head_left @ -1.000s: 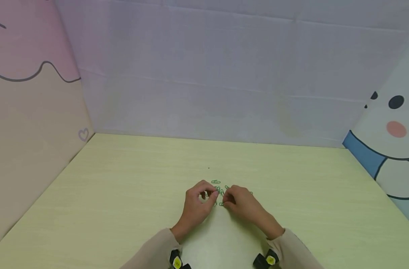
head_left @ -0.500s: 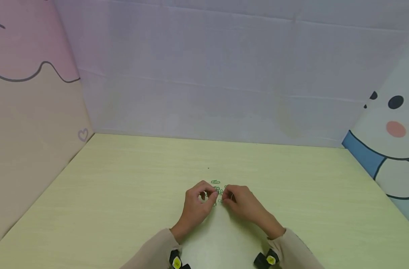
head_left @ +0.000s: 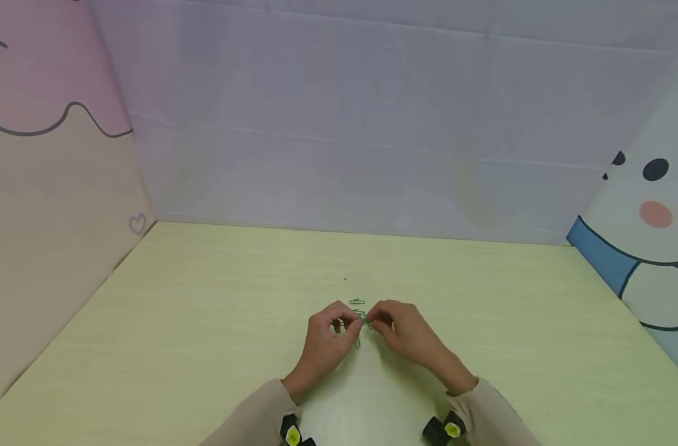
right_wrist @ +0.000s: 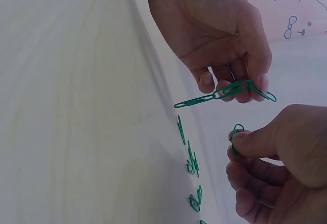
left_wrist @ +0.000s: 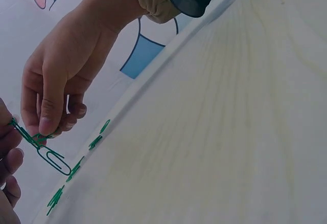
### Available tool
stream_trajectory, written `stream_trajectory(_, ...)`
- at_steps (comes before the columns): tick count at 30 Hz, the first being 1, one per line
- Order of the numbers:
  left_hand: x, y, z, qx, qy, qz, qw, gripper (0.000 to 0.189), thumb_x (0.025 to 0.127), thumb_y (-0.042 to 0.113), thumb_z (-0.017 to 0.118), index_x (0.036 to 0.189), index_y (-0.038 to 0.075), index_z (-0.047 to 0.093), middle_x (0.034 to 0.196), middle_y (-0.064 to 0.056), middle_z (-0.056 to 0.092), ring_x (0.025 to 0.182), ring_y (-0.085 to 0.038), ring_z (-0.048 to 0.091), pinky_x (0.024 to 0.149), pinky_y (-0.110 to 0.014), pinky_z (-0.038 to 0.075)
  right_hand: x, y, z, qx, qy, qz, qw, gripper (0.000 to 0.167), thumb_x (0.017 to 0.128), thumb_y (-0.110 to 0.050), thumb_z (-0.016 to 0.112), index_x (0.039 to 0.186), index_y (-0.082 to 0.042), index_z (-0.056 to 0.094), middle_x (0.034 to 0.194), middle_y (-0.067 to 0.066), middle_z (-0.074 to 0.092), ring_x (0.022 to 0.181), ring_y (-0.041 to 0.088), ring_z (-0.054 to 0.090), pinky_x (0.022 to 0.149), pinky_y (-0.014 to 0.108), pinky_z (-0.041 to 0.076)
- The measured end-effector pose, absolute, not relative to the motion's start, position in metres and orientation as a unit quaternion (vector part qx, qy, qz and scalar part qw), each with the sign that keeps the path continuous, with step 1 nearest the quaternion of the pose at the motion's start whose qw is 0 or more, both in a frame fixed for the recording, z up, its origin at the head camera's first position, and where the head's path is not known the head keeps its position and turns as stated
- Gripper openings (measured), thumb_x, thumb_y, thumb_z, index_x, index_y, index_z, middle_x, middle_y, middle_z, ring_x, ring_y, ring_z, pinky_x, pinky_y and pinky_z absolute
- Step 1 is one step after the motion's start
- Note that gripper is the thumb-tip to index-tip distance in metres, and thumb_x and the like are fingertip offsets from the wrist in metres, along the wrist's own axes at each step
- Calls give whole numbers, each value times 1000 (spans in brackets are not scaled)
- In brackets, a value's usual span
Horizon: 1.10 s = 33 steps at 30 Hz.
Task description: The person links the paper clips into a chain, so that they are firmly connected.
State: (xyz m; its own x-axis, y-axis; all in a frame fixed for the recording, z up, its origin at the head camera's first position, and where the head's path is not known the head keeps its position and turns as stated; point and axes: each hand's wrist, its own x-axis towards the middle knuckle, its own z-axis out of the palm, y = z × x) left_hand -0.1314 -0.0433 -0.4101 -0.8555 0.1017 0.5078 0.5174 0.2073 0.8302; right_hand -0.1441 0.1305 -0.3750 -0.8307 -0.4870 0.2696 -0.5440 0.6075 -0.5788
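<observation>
My left hand [head_left: 325, 339] pinches a short chain of linked green paper clips [right_wrist: 232, 92] between thumb and index finger. One end of the chain hangs below the fingers, as the left wrist view shows with a dangling paper clip [left_wrist: 54, 160]. Close by on the right, my right hand [head_left: 410, 331] pinches a single green paper clip [right_wrist: 238, 128], its looped end poking out past thumb and index finger. In the right wrist view a small gap separates this clip from the chain. Both hands are raised over the table, fingertips nearly meeting in the head view.
Several loose green paper clips [head_left: 357, 301] lie on the pale wooden table [head_left: 205, 310] beneath and beyond the hands. A tiny dark speck [head_left: 345, 279] is farther back. Plain cloth [head_left: 339, 124] rises behind the table, with cartoon-printed panels [head_left: 657, 248] at the sides.
My right hand has risen from the tabletop clips and shifted toward the left fingertips, bringing a paper clip with it. The left hand has stayed almost still, holding the chain.
</observation>
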Motion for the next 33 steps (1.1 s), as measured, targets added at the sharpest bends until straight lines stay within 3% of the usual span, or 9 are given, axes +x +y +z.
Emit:
stream_trajectory(9, -131, -43, -411, -192, -765, -595, 153, 8, 82, 1, 67, 78, 7, 68, 74, -2, 62, 70, -3, 49, 61, -23, 42, -146, 135, -367, 278, -875, 395, 22, 5, 87, -1, 65, 90, -5, 66, 81, 4, 69, 68, 9, 61, 58, 21, 48)
stream_trajectory(14, -131, -43, -410, -191, -768, -594, 145, 8, 83, 1, 67, 78, 7, 68, 74, -2, 62, 69, -3, 49, 61, -22, 41, -146, 135, -363, 273, -859, 432, 18, 5, 86, -1, 66, 91, -1, 65, 80, 12, 69, 62, 15, 62, 55, 22, 48)
stream_trajectory(19, -131, -44, -410, -194, -769, -592, 143, 7, 84, 1, 67, 79, 7, 67, 74, -2, 62, 69, -3, 49, 60, -22, 41, -146, 134, -362, 264, -855, 445, 19, 6, 86, -3, 67, 91, -3, 64, 79, 12, 68, 65, 13, 63, 60, 23, 50)
stream_trajectory(26, -131, -44, -410, -195, -771, -590, 138, 8, 83, 1, 66, 78, 7, 68, 74, -2, 62, 69, -4, 49, 61, -22, 41, -146, 132, -361, 259, -848, 463, 10, 6, 86, -3, 66, 92, -3, 64, 81, 15, 68, 67, 25, 65, 60, 24, 51)
stream_trajectory(33, -132, -44, -410, -192, -775, -585, 139, 10, 83, 1, 67, 76, 8, 68, 72, -1, 62, 68, -3, 48, 60, -22, 41, -144, 130, -359, 258, -849, 461, 19, 6, 86, -2, 66, 92, -3, 64, 80, 14, 68, 65, 26, 64, 56, 23, 49)
